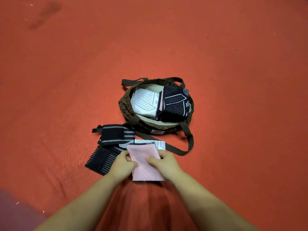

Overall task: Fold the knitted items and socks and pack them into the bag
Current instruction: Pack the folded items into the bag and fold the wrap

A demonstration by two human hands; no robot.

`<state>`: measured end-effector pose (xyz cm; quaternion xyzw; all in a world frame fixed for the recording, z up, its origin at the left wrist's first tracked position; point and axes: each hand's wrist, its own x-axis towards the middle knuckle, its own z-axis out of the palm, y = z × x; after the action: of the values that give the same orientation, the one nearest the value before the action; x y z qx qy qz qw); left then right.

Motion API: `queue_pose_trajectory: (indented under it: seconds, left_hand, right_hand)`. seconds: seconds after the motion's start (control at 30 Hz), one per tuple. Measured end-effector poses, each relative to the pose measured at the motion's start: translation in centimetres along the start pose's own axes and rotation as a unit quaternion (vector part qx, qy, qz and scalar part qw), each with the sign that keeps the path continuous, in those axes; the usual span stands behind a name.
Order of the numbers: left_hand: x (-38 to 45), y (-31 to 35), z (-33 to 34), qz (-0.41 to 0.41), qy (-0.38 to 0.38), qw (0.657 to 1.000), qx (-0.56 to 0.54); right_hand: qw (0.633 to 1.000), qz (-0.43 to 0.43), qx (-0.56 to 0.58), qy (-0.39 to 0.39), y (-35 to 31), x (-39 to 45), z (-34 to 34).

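- A red-orange carpeted floor (pixel 233 80) fills the view.
- My left hand (pixel 124 164) and right hand (pixel 162 161) both pinch a folded pink knitted piece (pixel 145 164) lying just in front of me.
- Beyond it sits the open brown bag (pixel 123 104), already holding a folded white item (pixel 145 101) and a black item (pixel 175 104).
- Two black striped pieces (pixel 113 135) still wait outside, so I judge packing roughly half done.
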<state>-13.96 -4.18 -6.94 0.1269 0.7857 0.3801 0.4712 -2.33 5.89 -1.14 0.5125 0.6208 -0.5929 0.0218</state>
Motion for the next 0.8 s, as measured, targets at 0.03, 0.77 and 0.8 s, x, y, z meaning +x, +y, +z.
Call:
queue_pose_trajectory:
  seconds: [0.03, 0.77, 0.8]
  left_hand:
    - [-0.4, 0.4, -0.4, 0.018, -0.017, 0.999, -0.047]
    - [10.2, 19.5, -2.5, 0.082, 0.176, 0.908, 0.371]
    - [11.0, 19.4, -2.4, 0.074, 0.174, 0.896, 0.402]
  right_hand:
    - [0.999, 0.000, 0.019, -0.029, -0.7, 0.0, -0.3]
    - [0.924, -0.163, -0.234, 0.254, -15.7, 11.4, -6.5]
    - [0.924, -0.163, -0.243, 0.247, -15.6, 12.4, -6.3]
